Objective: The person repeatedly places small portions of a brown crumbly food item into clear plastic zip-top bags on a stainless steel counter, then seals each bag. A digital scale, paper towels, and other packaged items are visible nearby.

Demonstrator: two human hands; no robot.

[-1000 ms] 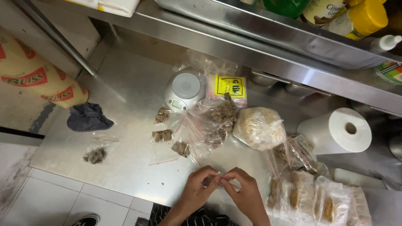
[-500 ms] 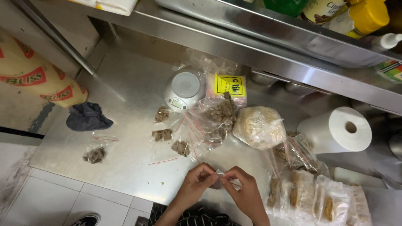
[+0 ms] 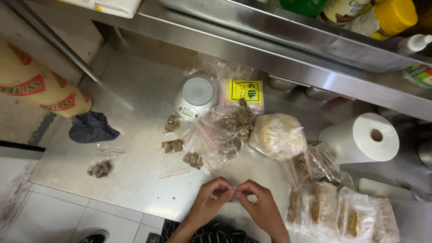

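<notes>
Head view | left hand (image 3: 209, 198) and right hand (image 3: 257, 203) meet fingertip to fingertip at the near edge of the counter (image 3: 135, 112) | both pinch a small clear bag (image 3: 234, 196) between them, mostly hidden | its top runs left-right | scale (image 3: 196, 96) far.

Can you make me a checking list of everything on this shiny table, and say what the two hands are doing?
Surface: steel counter, crumbs near the front edge.
Job's things: small clear bag, mostly hidden between both hands.
Clutter: white scale, filled little bags, paper towel roll, dark cloth.
Grippers: left hand and right hand, fingers pinching the bag.
Cables: nothing seen.
Surroundings: shelf above with bottles; tiled floor.
</notes>
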